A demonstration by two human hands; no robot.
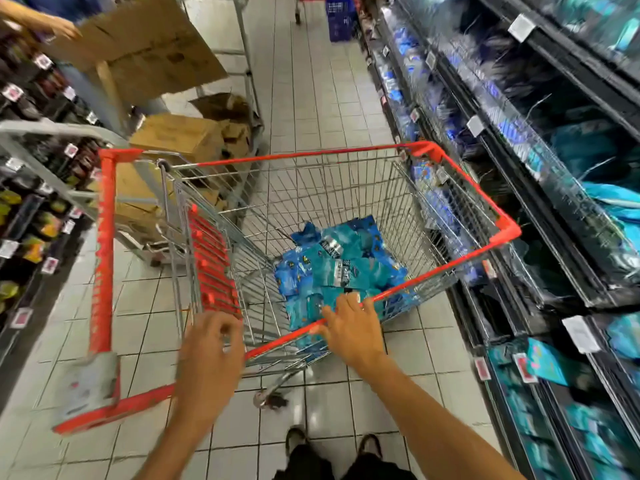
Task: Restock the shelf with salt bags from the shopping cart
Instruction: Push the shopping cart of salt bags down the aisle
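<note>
A wire shopping cart [460,256] with a red rim stands in the aisle in front of me. Several blue and teal salt bags [341,263] lie in a heap on its floor. My right hand [349,329] is closed over the cart's near red rim. My left hand [211,351] grips the wire corner of the cart next to the red child seat flap, its fingers curled. The shelf [540,188] on the right is dark, with wire fronts, and holds more blue and teal bags on several levels.
A metal trolley [249,77] stacked with cardboard boxes [180,136] stands to the left behind the cart, and another person's arm [38,22] reaches over it. Product shelves line the left side. A blue basket [341,19] sits far down the tiled aisle. My feet are below.
</note>
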